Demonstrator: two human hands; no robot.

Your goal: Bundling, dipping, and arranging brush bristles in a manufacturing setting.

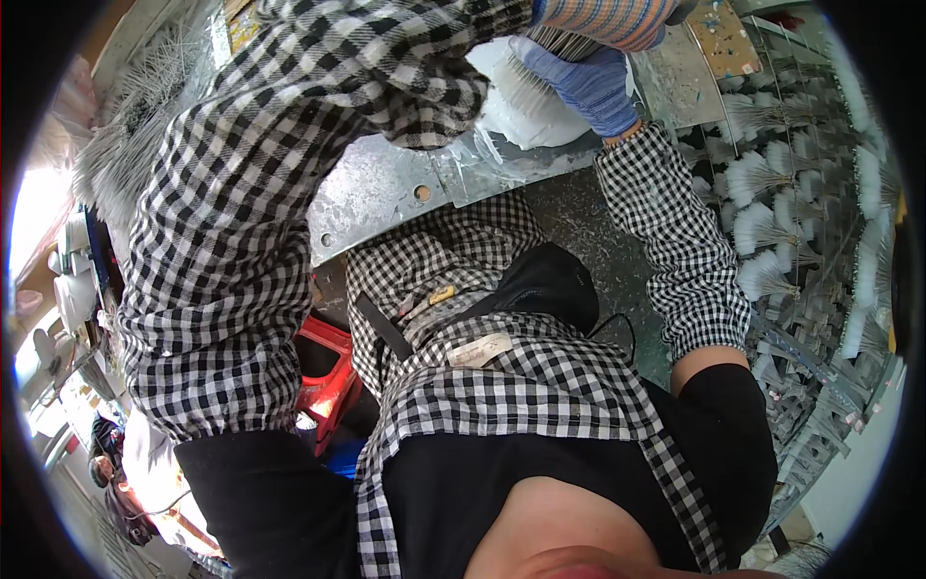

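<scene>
My right hand (586, 89), in a blue knit glove, is closed round a bundle of grey bristles (564, 43). The pale ends of the bundle point down toward a white mass (540, 121) on the metal bench. My left hand (608, 21), in an orange-and-grey striped glove, reaches across just above the bundle at the upper edge. Its fingers are curled, and a small dark object (683, 12) shows at their tips, mostly cut off. Whether the left hand also touches the bristles is hard to tell.
The metal bench (371, 193) has holes along its near edge. Fan-shaped bristle tufts (762, 227) hang in rows on a rack at the right. Long grey bristles (145, 125) are heaped at the far left. A red stool (328, 372) stands below the bench, left of my lap.
</scene>
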